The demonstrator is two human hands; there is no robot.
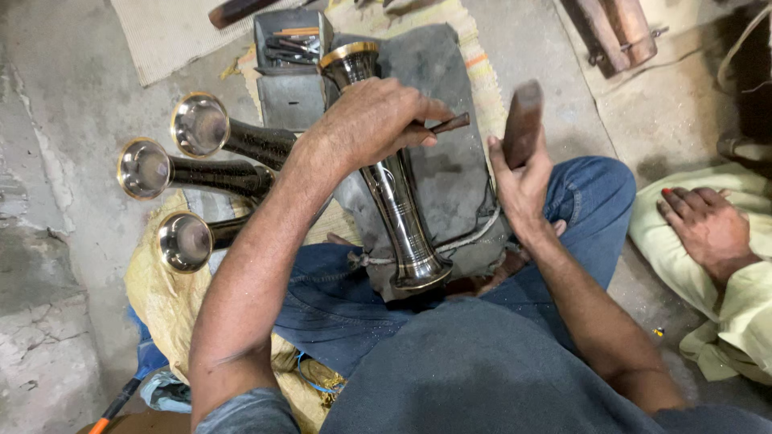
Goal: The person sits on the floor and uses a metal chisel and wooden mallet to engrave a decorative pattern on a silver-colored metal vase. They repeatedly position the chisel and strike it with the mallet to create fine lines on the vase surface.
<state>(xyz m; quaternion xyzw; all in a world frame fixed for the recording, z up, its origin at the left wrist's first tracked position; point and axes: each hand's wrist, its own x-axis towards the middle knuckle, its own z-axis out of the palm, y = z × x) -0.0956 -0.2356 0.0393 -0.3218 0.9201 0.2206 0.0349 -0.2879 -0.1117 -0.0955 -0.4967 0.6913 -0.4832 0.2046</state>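
Note:
A tall dark metal vase (394,193) with brass rims lies lengthwise on a grey padded block (450,88) across my lap. My left hand (371,120) rests on the vase's upper part and is closed around a thin chisel (447,124) whose tip points right. My right hand (523,181) is raised beside the vase, gripping a brown wooden mallet (523,120), which is blurred. The mallet's head hangs just right of the chisel's end, apart from it.
Three similar vases (201,127) lie on the floor at the left, mouths toward me. A small metal tool box (291,48) sits behind the block. Another person's hand (708,229) rests on a pale green garment at the right. Yellow sacking (165,297) lies under my left knee.

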